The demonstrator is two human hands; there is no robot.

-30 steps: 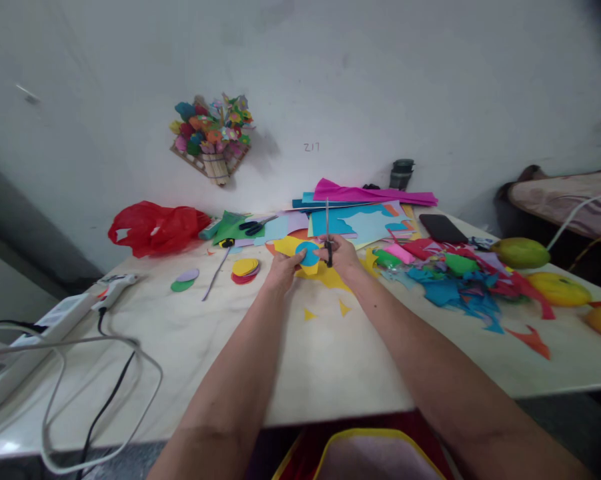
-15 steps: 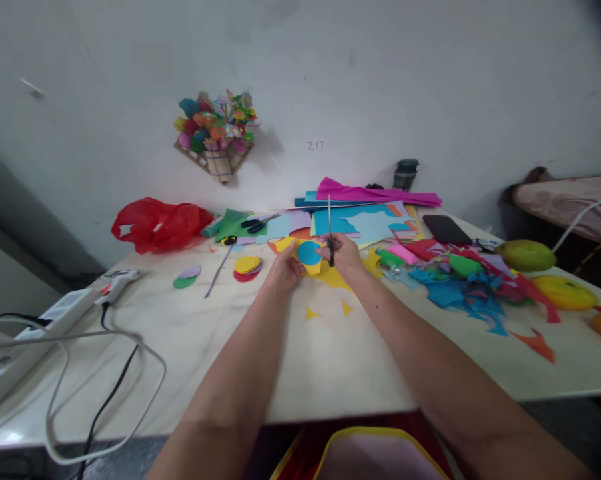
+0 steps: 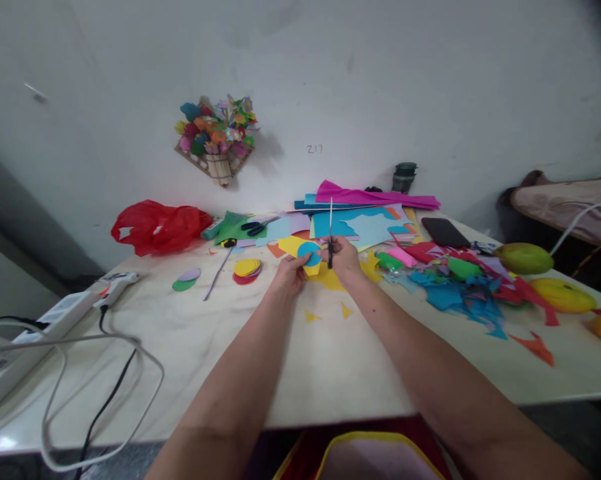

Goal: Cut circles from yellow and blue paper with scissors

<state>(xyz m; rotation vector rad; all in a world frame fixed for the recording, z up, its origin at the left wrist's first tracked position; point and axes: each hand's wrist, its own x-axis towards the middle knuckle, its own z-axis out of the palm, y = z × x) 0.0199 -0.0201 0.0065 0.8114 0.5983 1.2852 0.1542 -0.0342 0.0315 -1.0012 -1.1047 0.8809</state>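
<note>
My left hand [image 3: 291, 272] pinches a blue paper circle [image 3: 310, 253] together with a yellow sheet [image 3: 312, 270] behind it, the thumb lying over the circle's left side. In my right hand [image 3: 344, 255] is a pair of scissors [image 3: 331, 220], blades pointing up and away, with dark handles in the fingers. The fingertips of that hand come close to the circle's right edge; whether they touch it I cannot tell. Below, yellow paper [image 3: 330, 280] lies on the table, with two small yellow scraps [image 3: 347, 310] nearer to me.
Stacked paper circles [image 3: 247, 268] lie to the left, beside a green and a lilac circle [image 3: 185, 281]. Coloured scraps [image 3: 455, 287], a phone [image 3: 445, 233] and mangoes [image 3: 563, 295] are on the right. A power strip [image 3: 55, 317] with cables sits at left, a red bag [image 3: 160, 227] behind.
My left thumb has moved right, onto the blue circle; before, it held the yellow sheet's left edge. The scissors remain in my right hand, almost unmoved.
</note>
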